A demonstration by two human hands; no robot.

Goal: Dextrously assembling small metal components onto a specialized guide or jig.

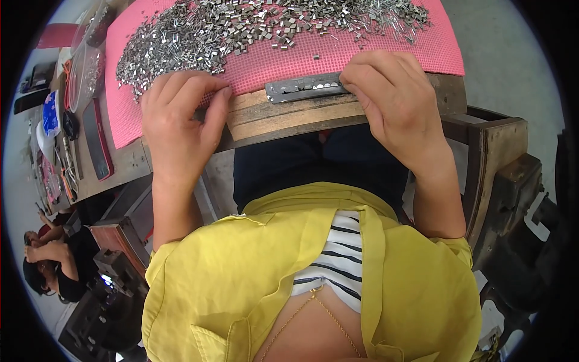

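Note:
A narrow dark metal bar with a slot along it lies on the wooden table edge. Several small shiny metal pieces sit in the slot. My right hand is closed over the bar's right end, its thumb and forefinger pinched there and covering that end. To the left, my left hand rests at the near edge of the pink mat. Its fingers are curled in and the thumb comes close to the forefinger; what it holds, if anything, is hidden. Beyond both hands a heap of small metal pieces covers the mat.
At the left lie a phone with a red edge, a blue packet and clear bags of small parts. A dark machine stands by the table's right corner. Another person is at the lower left.

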